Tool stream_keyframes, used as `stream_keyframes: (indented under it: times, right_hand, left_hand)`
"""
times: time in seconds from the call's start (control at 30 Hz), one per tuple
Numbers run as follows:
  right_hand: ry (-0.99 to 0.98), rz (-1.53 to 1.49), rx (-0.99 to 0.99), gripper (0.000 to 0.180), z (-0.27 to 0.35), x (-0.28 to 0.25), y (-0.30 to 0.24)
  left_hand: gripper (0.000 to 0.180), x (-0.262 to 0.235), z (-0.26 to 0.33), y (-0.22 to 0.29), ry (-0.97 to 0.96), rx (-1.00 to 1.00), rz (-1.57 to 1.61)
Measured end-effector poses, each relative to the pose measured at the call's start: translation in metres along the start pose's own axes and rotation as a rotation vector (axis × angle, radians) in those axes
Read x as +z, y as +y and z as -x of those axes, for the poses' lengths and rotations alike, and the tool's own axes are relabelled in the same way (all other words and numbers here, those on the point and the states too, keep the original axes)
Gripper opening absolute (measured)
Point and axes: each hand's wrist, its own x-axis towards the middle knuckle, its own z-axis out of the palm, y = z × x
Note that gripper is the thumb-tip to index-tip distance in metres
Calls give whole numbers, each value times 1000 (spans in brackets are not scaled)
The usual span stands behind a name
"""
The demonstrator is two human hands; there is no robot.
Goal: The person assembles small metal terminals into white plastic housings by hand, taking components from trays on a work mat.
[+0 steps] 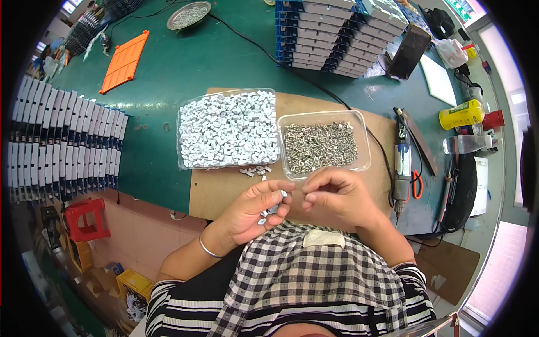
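Note:
My left hand point(247, 213) is closed around several small white plastic pieces point(262, 221), one of them pinched between thumb and forefinger. Close beside it, my right hand point(345, 196) has its thumb and fingertips pressed together; whatever is between them is too small to make out. In front of the hands stands a clear tray point(223, 167) heaped with white pieces point(227, 129) of the same sort. To its right, a clear plastic tub point(365, 147) holds many short metal screws point(320, 147). A few loose white pieces point(255, 171) lie on the brown board point(216, 194) by the tray.
An electric screwdriver point(402, 180) with a cable and orange-handled scissors point(418, 185) lie at the right. Stacked white-and-blue units stand at the left point(64, 140) and the back point(331, 39). Bottles point(461, 115), an orange plastic panel point(124, 62) and a metal dish point(189, 16) rest farther out.

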Motion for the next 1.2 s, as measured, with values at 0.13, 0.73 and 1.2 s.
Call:
stream_keyframes:
  times: [0.13, 0.73, 1.2]
  right_hand:
    - [-10, -299, 161, 9, 5, 6, 8]
    - [46, 233, -103, 9, 1, 14, 24]
    - [47, 290, -185, 9, 3, 21, 24]
  left_hand:
    - [20, -1, -1, -2, -55, 24, -5]
    - [15, 6, -4, -6, 30, 42, -104]
    - [18, 5, -2, -8, 36, 30, -155]
